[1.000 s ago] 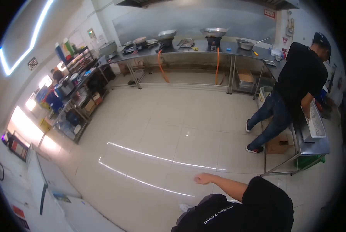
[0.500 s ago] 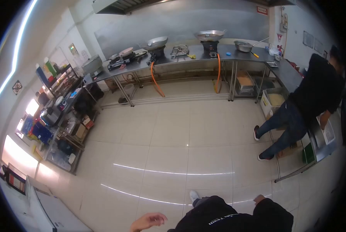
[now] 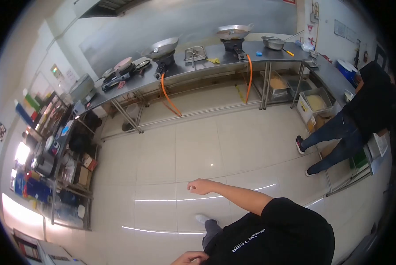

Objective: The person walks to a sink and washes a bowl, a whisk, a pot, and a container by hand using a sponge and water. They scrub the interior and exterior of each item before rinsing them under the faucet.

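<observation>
My right hand (image 3: 201, 186) reaches forward over the tiled floor at the end of my outstretched arm. Its fingers are curled in, and nothing shows in them. My left hand (image 3: 191, 257) is low at the bottom edge, close to the front of my black shirt (image 3: 273, 234). The frame cuts part of it off; the fingers in sight look loosely extended and hold nothing visible. Neither hand touches any kitchen item. One white shoe (image 3: 202, 218) of mine shows on the floor below.
A steel counter (image 3: 198, 68) along the back carries woks (image 3: 233, 32) on burners, with orange hoses (image 3: 168, 95) hanging down. Cluttered shelves (image 3: 72, 172) stand left. At right, a person in black (image 3: 370, 99) works at a side counter above storage bins (image 3: 315, 104).
My right arm has swung forward and left, out over the floor. My left hand has dropped slightly to the right. The view has turned and moved toward the back counter.
</observation>
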Motion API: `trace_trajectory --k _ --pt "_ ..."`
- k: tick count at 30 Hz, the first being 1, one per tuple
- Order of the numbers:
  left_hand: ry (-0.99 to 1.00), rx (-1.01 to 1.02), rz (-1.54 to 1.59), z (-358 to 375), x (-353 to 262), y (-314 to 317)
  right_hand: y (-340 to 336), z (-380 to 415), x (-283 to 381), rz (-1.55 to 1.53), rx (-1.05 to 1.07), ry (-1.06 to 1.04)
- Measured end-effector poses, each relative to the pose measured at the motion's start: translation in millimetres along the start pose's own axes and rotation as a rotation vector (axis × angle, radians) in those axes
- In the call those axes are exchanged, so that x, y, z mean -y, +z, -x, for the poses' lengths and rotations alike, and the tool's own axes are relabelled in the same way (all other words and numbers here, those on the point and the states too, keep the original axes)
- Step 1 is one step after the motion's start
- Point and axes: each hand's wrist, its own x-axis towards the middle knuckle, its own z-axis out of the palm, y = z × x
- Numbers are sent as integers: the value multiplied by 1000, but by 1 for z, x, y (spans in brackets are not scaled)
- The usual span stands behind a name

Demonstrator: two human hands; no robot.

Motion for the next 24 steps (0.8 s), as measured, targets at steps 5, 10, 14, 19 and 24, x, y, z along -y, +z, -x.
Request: trace_trajectory --k 5,10,14,19,24 --pt "184 47 64 -30 -70 -106 33 -65 -124 202 2 130" --pt "25 266 20 -55 -100 -231 90 75 -297 531 -71 595" --pt "47 213 -12 -94 -155 -282 155 218 -342 388 -58 1146" --pt "6 -19 -72 -152 -193 -336 117 158 -309 -153 -145 1501" --pt "61 321 -182 -255 -228 -413 -12 -42 -327 -339 -16 1207"
